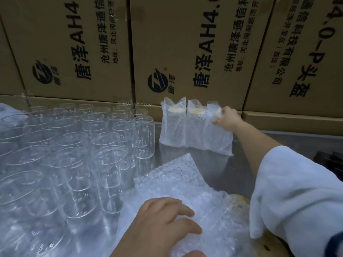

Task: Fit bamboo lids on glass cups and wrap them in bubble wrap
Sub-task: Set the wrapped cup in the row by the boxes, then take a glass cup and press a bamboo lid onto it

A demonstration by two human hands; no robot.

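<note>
Three bubble-wrapped cups with bamboo lids stand in a row at the back of the metal table (pixel 239 167). My right hand (pixel 227 117) reaches out and grips the top of the rightmost wrapped cup (pixel 218 134). My left hand (pixel 167 227) lies on a pile of bubble wrap sheets (pixel 178 184) near the front, fingers spread and pressing on the top sheet. Several bare glass cups (pixel 78 145) stand in rows on the left. A bamboo lid (pixel 238 200) peeks out beside the pile under my right sleeve.
A wall of printed cardboard boxes (pixel 185 49) runs along the far side of the table. A dark object (pixel 328 162) sits at the right edge. Another bamboo lid (pixel 272 245) shows at the bottom right.
</note>
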